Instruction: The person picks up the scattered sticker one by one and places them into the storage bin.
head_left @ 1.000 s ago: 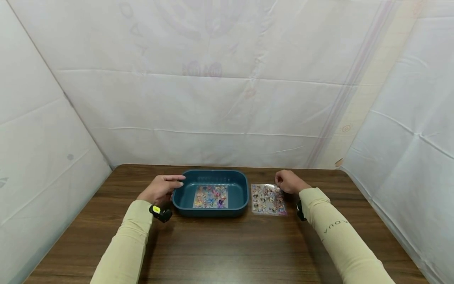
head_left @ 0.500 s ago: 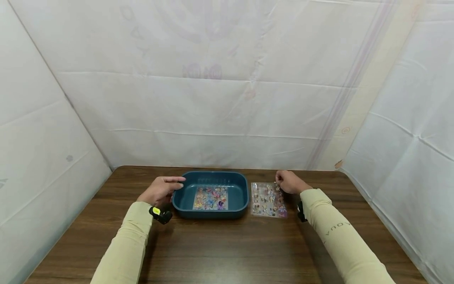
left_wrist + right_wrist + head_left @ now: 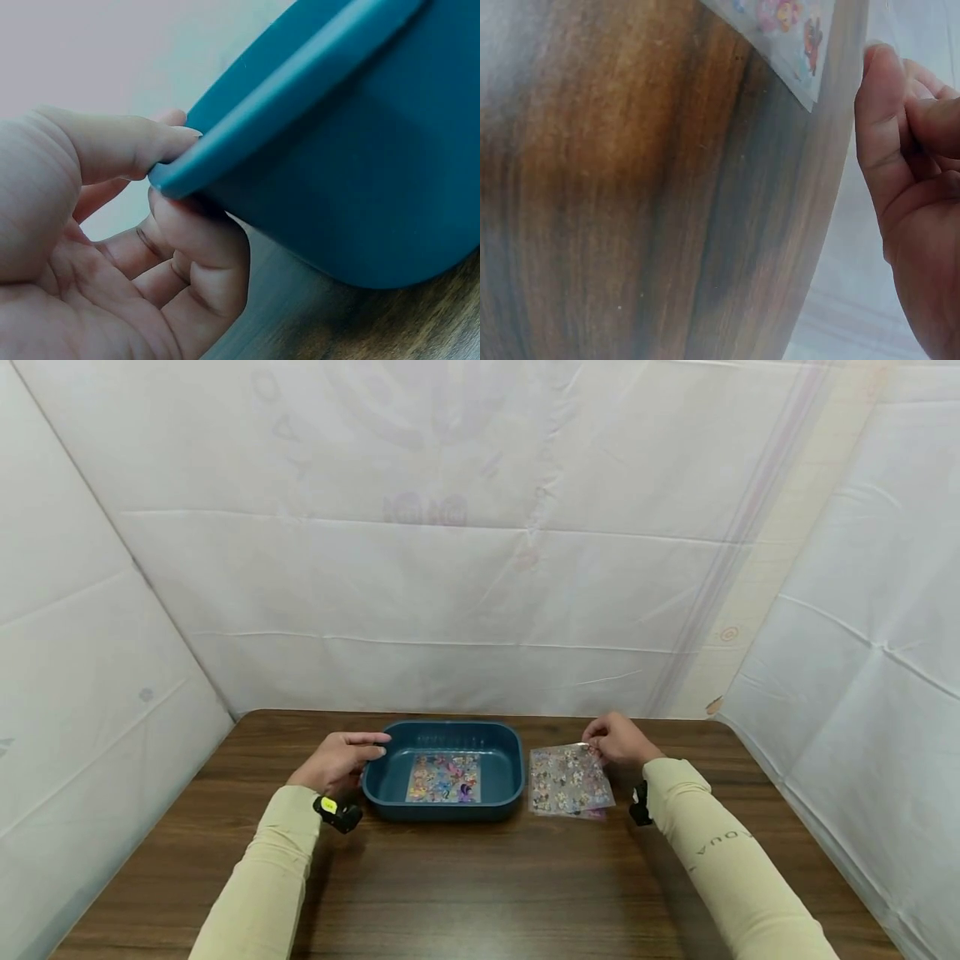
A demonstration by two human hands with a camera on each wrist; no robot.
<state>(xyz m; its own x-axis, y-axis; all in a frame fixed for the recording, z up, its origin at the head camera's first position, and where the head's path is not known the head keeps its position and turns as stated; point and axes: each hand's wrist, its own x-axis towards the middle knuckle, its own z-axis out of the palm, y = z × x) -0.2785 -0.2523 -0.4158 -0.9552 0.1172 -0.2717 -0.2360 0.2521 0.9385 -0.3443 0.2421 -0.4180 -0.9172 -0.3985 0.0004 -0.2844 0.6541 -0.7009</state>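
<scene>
My left hand (image 3: 335, 763) holds the left rim of a blue plastic basin (image 3: 442, 812). In the left wrist view, the thumb lies over the rim and curled fingers sit under it. Inside the basin a clear sheet of colourful stickers (image 3: 444, 778) lies flat. To the basin's right, my right hand (image 3: 621, 740) pinches the upper right corner of another sticker sheet (image 3: 570, 781), which is tilted over a sheet beneath it (image 3: 597, 815). The right wrist view shows only a sheet's corner (image 3: 799, 64) and the hand (image 3: 922, 180); the pinched edge is hard to make out.
Everything stands on a dark wood-grain table (image 3: 480, 885). White sheeting (image 3: 450, 610) hangs behind the table's back edge and along both sides. A black wrist camera (image 3: 337, 814) sits at the left cuff, close to the basin.
The right hand has lifted slightly and turned the top sticker sheet, so its lower corner swings right and part of the sheet below shows. The left hand and basin have barely moved.
</scene>
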